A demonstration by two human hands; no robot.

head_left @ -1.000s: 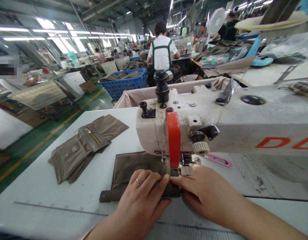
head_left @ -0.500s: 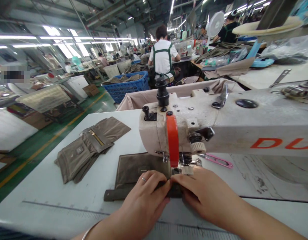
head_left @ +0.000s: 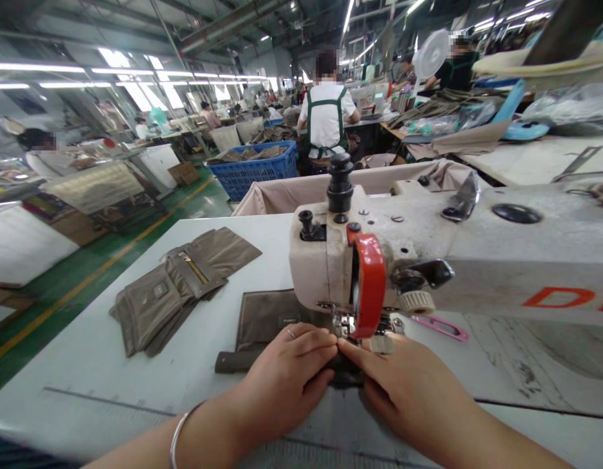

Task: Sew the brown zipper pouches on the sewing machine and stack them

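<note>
A brown fabric piece (head_left: 264, 319) with a small label lies flat under the head of a beige sewing machine (head_left: 428, 254) that has a red guard (head_left: 369, 286). My left hand (head_left: 286, 378), with a ring and a bracelet, presses the piece's near edge, fingers together and flat. My right hand (head_left: 403, 384) presses the same edge from the right, its fingertips meeting the left ones just in front of the presser foot (head_left: 347, 326).
A stack of finished brown pieces (head_left: 174, 286) with a zipper lies to the left on the white table (head_left: 86, 365). Pink thread snips (head_left: 441, 326) rest behind the machine. A blue basket (head_left: 255, 166) and seated workers are farther back.
The view has shifted, so the machine head sits further right in frame. Both hands stay pressed on the fabric at the needle and have edged closer under the foot.
</note>
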